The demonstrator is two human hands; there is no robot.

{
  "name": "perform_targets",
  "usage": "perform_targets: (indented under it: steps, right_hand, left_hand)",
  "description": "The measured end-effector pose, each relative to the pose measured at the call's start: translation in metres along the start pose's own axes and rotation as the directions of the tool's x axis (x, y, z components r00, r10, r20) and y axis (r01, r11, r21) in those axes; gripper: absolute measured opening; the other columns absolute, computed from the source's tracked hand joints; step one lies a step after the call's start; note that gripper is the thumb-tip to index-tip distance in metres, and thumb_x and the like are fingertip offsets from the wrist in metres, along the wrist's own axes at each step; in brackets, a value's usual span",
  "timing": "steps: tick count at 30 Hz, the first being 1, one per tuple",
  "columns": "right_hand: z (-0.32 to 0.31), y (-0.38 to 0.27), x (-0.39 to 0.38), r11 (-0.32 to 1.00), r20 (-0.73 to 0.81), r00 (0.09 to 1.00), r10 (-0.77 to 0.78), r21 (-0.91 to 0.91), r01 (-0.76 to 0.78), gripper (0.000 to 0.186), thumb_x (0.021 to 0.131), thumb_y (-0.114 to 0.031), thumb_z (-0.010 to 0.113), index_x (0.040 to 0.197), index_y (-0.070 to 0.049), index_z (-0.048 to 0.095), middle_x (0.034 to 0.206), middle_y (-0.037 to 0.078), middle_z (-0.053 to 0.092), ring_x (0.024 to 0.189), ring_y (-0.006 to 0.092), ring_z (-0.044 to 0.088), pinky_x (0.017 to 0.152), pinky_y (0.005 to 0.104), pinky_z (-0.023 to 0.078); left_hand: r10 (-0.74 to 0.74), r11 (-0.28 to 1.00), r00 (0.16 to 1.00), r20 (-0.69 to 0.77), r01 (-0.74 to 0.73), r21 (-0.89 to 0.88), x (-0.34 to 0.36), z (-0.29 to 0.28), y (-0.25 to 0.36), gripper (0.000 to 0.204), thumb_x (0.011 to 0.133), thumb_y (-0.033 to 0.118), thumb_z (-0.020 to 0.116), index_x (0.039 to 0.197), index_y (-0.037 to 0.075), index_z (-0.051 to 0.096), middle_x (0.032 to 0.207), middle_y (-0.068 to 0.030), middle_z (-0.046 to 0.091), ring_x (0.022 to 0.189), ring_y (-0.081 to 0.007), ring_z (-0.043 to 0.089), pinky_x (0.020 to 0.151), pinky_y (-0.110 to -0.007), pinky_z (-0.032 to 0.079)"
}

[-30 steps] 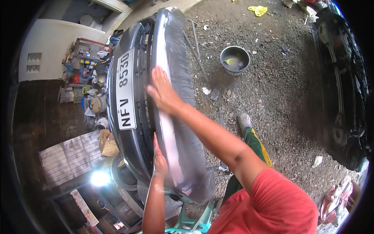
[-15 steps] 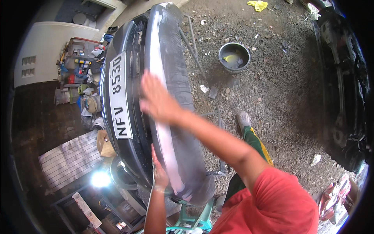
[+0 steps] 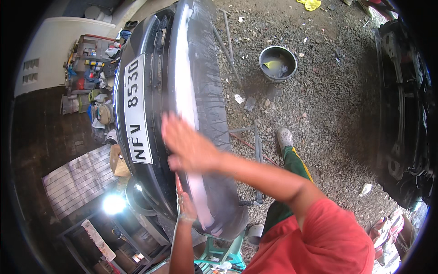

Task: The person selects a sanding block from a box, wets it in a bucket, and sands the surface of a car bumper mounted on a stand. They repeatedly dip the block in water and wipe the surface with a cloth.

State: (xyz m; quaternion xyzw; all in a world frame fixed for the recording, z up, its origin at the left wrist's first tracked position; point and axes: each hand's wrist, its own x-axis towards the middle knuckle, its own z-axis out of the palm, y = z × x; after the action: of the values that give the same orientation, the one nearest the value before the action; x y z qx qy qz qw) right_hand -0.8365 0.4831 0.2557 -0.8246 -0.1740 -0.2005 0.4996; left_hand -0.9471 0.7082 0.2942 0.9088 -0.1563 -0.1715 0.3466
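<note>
A dark grey car bumper (image 3: 211, 114) with a long white-and-pinkish strip (image 3: 185, 73) of filler or primer stands before me, raised on a metal stand. My right hand (image 3: 189, 144) lies across that strip, blurred by motion, fingers stretched toward the grille slot; anything under the palm is hidden. Lower down, my left hand (image 3: 186, 208) rests flat against the bumper's edge beside the strip, its fingers extended and partly covered by the right hand. To the left, a white number plate (image 3: 137, 109) is fixed on the grille side.
A black bucket (image 3: 277, 64) with cloudy water and something yellow sits on the gravel. Metal stand legs (image 3: 228, 50) reach out beside the bumper. A green plastic stool (image 3: 223, 251) is below, a bright lamp (image 3: 114, 204) at left, and dark car parts (image 3: 401, 105) at far right.
My right hand has slid down the strip, closer to my left hand. My left hand stays in about the same place, and the whole view has shifted slightly.
</note>
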Motion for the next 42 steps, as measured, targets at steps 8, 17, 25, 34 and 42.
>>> perform_targets:
  steps: [8,17,25,34,42]
  right_hand:
    - [-0.064,0.1,0.101,0.997,-0.265,0.962,0.071,-0.004,-0.075,0.082,0.102,-0.056,0.032,0.154,0.006,0.016,0.162,0.027,0.01,0.152,0.0382,0.006,0.125,0.0438,0.006]
    - [-0.008,0.015,0.002,0.945,0.184,0.945,-0.27,-0.135,0.297,0.097,0.095,-0.073,0.016,0.155,0.002,0.015,0.163,0.025,0.011,0.152,0.0387,0.01,0.124,0.0477,0.009]
    - [-0.036,0.066,0.067,0.997,-0.119,0.99,0.074,-0.007,-0.076,0.086,0.1,-0.053,0.038,0.152,0.011,0.015,0.161,0.031,0.007,0.152,0.0404,0.004,0.124,0.0457,0.005]
    - [-0.043,0.094,0.066,0.996,-0.177,0.98,0.089,0.014,-0.088,0.083,0.103,-0.054,0.031,0.153,0.009,0.013,0.161,0.03,0.01,0.152,0.0399,0.007,0.124,0.0466,0.006]
    - [0.037,-0.046,-0.06,0.963,-0.07,0.991,0.111,0.255,-0.09,0.092,0.097,-0.059,0.041,0.152,0.01,0.017,0.158,0.036,0.01,0.15,0.0465,0.008,0.121,0.0559,0.009]
  left_hand:
    - [0.025,0.998,0.999,0.029,-0.027,0.056,0.014,-0.002,0.009,0.073,0.107,0.051,0.015,0.156,-0.003,0.013,0.163,-0.0177,0.017,0.15,-0.0281,0.02,0.121,-0.04,0.016]
    - [-0.04,0.996,0.999,-0.008,0.041,0.077,-0.006,-0.005,0.008,0.073,0.107,0.05,0.016,0.155,-0.004,0.014,0.163,-0.019,0.017,0.149,-0.0296,0.021,0.121,-0.041,0.017]
    - [-0.02,0.995,1.0,-0.007,0.02,0.101,0.005,-0.003,0.011,0.073,0.107,0.05,0.016,0.155,-0.006,0.015,0.163,-0.0201,0.018,0.149,-0.0314,0.021,0.121,-0.042,0.016]
    - [-0.017,0.998,1.0,-0.016,0.018,0.059,0.008,0.001,0.008,0.074,0.107,0.05,0.015,0.154,-0.007,0.015,0.162,-0.0215,0.02,0.15,-0.0342,0.02,0.122,-0.045,0.013]
    - [-0.026,0.996,1.0,-0.006,0.027,0.081,-0.001,-0.003,0.012,0.072,0.107,0.048,0.013,0.156,-0.005,0.011,0.163,-0.0208,0.016,0.149,-0.0304,0.02,0.121,-0.042,0.015]
